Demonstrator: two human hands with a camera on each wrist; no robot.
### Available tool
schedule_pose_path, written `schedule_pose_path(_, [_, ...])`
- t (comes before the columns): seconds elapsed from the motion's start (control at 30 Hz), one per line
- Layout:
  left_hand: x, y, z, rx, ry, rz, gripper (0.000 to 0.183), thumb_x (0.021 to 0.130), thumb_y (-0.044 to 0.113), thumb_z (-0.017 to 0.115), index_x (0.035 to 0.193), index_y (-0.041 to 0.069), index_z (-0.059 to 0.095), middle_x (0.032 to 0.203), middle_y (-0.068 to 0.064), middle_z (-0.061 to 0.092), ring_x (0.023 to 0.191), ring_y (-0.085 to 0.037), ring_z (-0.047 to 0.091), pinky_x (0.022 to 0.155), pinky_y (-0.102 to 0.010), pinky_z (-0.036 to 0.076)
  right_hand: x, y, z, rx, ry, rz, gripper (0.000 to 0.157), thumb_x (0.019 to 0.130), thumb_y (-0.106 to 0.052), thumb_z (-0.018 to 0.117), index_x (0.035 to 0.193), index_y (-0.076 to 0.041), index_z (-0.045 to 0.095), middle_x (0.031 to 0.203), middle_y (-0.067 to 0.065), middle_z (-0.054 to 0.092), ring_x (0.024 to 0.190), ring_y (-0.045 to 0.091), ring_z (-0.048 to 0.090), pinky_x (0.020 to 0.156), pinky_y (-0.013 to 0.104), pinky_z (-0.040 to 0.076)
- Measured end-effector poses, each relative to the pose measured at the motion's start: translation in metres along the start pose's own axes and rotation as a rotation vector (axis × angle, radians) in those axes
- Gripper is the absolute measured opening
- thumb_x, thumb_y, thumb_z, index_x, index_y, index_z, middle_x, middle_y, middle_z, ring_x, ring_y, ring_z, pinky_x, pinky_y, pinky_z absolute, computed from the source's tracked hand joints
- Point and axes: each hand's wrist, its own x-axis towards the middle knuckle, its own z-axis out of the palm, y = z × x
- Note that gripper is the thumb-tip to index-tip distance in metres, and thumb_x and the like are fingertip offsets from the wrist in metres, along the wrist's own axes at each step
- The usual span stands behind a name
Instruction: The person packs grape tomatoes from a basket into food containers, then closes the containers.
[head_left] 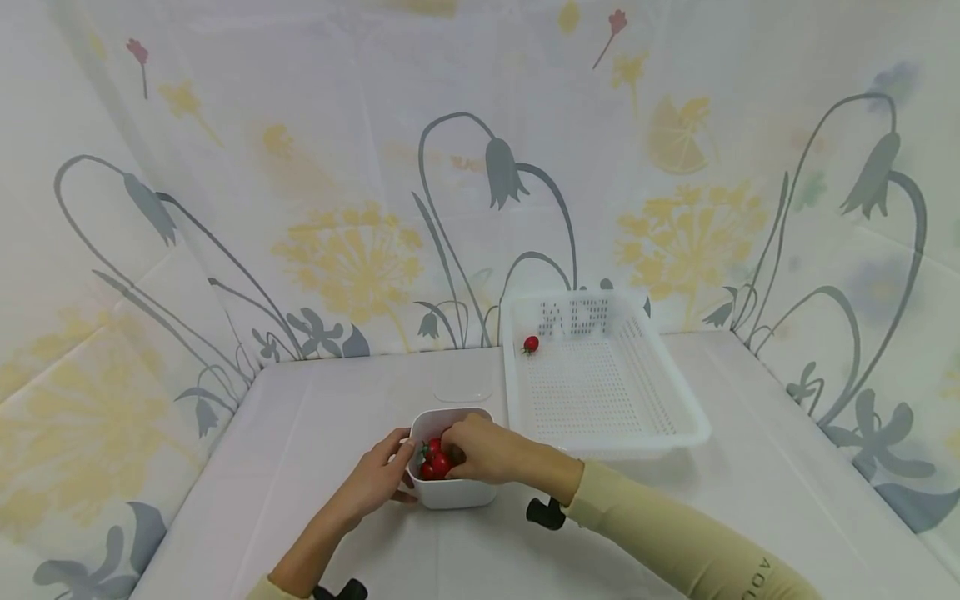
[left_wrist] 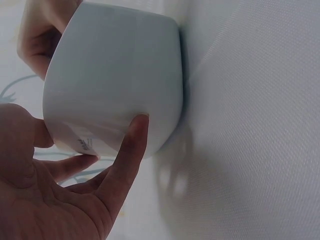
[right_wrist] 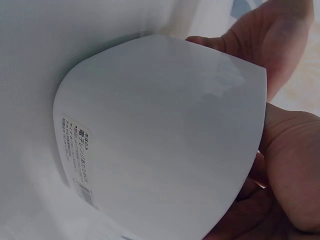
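A white square-sided container (head_left: 456, 495) stands on the table with several red cherry tomatoes (head_left: 439, 464) inside, green stems showing. My left hand (head_left: 375, 477) steadies it from the left: the thumb lies at the rim, and fairly straight, spread fingers touch the outer wall, as the left wrist view shows. From the right, my right hand (head_left: 483, 450) reaches over the rim into the container, right at the tomatoes. Its fingertips are hidden behind the hand and wall, so I cannot tell whether it grips one. In the right wrist view, a bit of red tomato (right_wrist: 259, 170) shows beside the hand.
A white perforated basket (head_left: 682, 417) stands behind and to the right, with one cherry tomato (head_left: 531, 344) near its back left corner. A clear lid-like piece (head_left: 462, 397) lies behind the container. A flower-printed cloth (head_left: 345, 167) hangs behind the table.
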Motion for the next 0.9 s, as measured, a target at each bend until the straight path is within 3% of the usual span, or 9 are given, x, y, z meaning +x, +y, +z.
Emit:
schedule_pose_path(0.33, [0.0, 0.002, 0.0, -0.01, 0.004, -0.024, 0.041, 0.111, 0.027, 0.044, 0.146, 0.005, 0.047, 0.118, -0.019, 0.062, 0.082, -0.022, 0.064, 0.068, -0.04, 0.065, -0.01, -0.004, -0.019, 0.051, -0.038, -0.017, 0.016, 0.086, -0.007, 0.082, 0.099, -0.007, 0.072, 0.074, -0.009, 0.063, 0.068, 0.005, 0.054, 0.062, 0.015, 0.05])
schedule_pose_path(0.5, [0.0, 0.003, -0.001, -0.015, 0.0, -0.013, 0.042, 0.111, 0.025, 0.043, 0.145, 0.002, 0.047, 0.112, -0.018, 0.064, 0.081, -0.023, 0.063, 0.067, -0.041, 0.065, -0.021, -0.002, -0.035, 0.049, -0.049, -0.012, 0.036, 0.089, -0.007, 0.079, 0.123, -0.011, 0.068, 0.072, -0.008, 0.061, 0.066, 0.005, 0.052, 0.058, 0.018, 0.047])
schedule_pose_path(0.6, [0.001, 0.003, -0.001, -0.016, 0.001, -0.019, 0.041, 0.111, 0.026, 0.043, 0.145, 0.003, 0.047, 0.111, -0.017, 0.064, 0.08, -0.023, 0.063, 0.067, -0.041, 0.065, -0.026, 0.0, -0.045, 0.027, -0.047, -0.019, 0.032, 0.09, -0.01, 0.079, 0.121, -0.012, 0.07, 0.076, -0.007, 0.062, 0.07, 0.007, 0.054, 0.06, 0.019, 0.048])
schedule_pose_path(0.73, [0.001, 0.003, 0.0, -0.016, 0.004, -0.027, 0.041, 0.111, 0.026, 0.043, 0.145, 0.004, 0.048, 0.111, -0.016, 0.063, 0.08, -0.023, 0.063, 0.067, -0.04, 0.065, -0.033, 0.004, -0.059, -0.028, -0.033, -0.011, 0.013, 0.091, -0.014, 0.078, 0.101, -0.01, 0.072, 0.089, -0.003, 0.067, 0.084, 0.016, 0.062, 0.069, 0.023, 0.053])
schedule_pose_path(0.9, [0.001, 0.002, 0.0, -0.017, 0.001, -0.026, 0.041, 0.111, 0.027, 0.043, 0.144, 0.004, 0.049, 0.111, -0.016, 0.063, 0.081, -0.022, 0.064, 0.067, -0.04, 0.065, -0.041, 0.013, -0.073, -0.058, -0.023, 0.014, 0.017, 0.092, -0.016, 0.077, 0.107, -0.01, 0.071, 0.101, -0.002, 0.068, 0.094, 0.022, 0.065, 0.077, 0.028, 0.055])
